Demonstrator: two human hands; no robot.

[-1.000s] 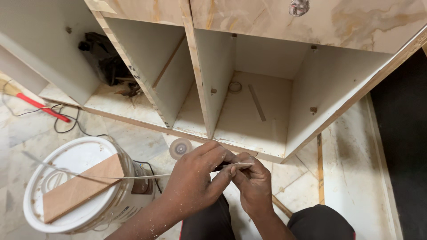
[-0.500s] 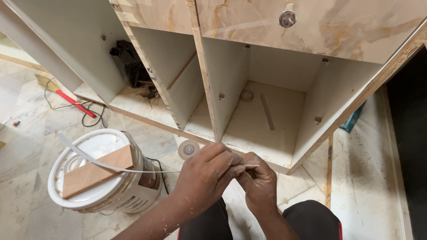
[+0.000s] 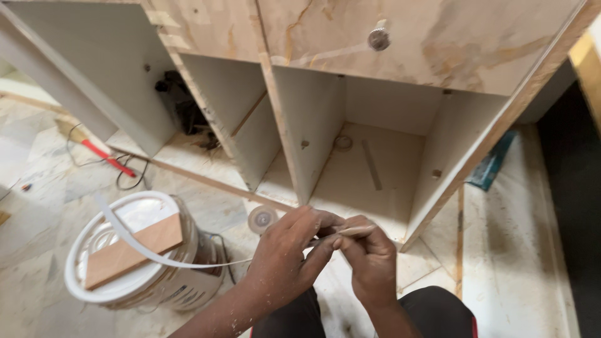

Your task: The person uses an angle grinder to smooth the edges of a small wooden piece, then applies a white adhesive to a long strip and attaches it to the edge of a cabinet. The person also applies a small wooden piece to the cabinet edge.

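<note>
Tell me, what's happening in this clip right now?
A person crouches before an open wooden cabinet lying on the floor. Both hands meet in front of it: the left hand and right hand pinch the end of a thin white strip, which trails left over a white bucket with a wooden block on its lid. A small roll lies nearby.

White edge-banding strip (image 3: 144, 249): thin, flexible, curving from above the bucket to the pinching fingertips, end held level.
</note>
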